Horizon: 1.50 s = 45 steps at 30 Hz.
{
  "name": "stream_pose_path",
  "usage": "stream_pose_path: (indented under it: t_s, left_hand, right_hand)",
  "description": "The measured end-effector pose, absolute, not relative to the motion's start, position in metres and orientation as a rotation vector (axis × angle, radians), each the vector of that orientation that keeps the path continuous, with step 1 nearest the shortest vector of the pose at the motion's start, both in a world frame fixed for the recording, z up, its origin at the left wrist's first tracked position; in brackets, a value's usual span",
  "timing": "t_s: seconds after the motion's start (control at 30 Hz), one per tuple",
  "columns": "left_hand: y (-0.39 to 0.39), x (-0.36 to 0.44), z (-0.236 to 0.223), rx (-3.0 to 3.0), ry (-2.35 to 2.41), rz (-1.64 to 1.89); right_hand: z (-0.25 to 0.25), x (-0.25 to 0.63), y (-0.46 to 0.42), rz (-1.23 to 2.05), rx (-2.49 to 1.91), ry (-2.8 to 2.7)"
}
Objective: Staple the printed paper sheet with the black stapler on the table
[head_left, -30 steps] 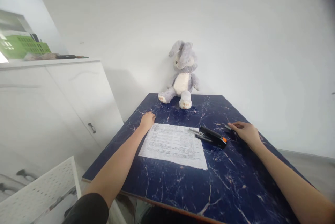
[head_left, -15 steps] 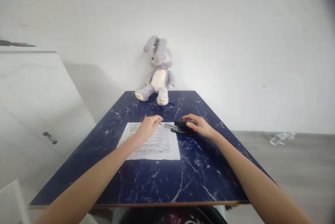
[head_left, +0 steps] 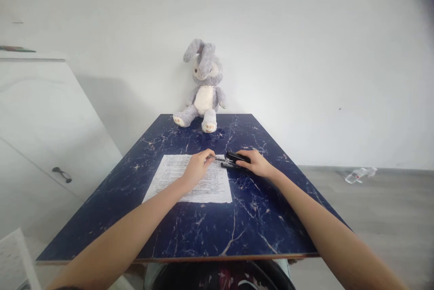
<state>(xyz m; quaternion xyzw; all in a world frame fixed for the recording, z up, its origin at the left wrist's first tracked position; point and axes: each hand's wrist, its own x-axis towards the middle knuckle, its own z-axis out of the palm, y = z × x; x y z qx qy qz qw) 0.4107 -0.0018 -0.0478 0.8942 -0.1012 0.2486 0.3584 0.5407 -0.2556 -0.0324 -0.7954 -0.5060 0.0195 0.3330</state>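
A black stapler [head_left: 237, 157] lies on the blue marbled table by the right edge of a printed sheet of paper [head_left: 172, 179]. My right hand [head_left: 257, 164] is closed around its rear, thumb in front and fingers over the top. From its front end a thin grey metal strip [head_left: 219, 159] points left. My left hand [head_left: 198, 168], above the paper, pinches the strip's far end between thumb and fingers. Whether the strip is part of the stapler or a separate piece, I cannot tell.
At the far end of the table [head_left: 203, 235] a grey plush rabbit [head_left: 205, 95] sits against the wall. A white cabinet [head_left: 34, 113] with a dark handle stands to the left. On the floor at right lies a clear plastic item [head_left: 360, 174].
My left hand has moved right and closed on the end of the metal strip. My right hand's fingers have come down onto the stapler. The view has shifted slightly.
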Motion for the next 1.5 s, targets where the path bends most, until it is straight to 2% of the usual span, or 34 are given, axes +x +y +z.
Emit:
stream_pose_path:
  t_s: [0.23, 0.53, 1.5]
  left_hand:
    - [-0.011, 0.404, -0.047, 2.291, -0.364, 0.720]
    - [-0.012, 0.408, -0.055, 2.277, -0.467, 0.567]
    - [-0.018, 0.413, -0.055, 2.158, -0.245, 0.270]
  right_hand:
    - [-0.025, 0.535, -0.261, 0.154, -2.030, -1.415]
    - [-0.029, 0.532, -0.255, 0.164, -2.014, -1.475]
    - [-0.033, 0.534, -0.254, 0.118, -1.985, -1.514]
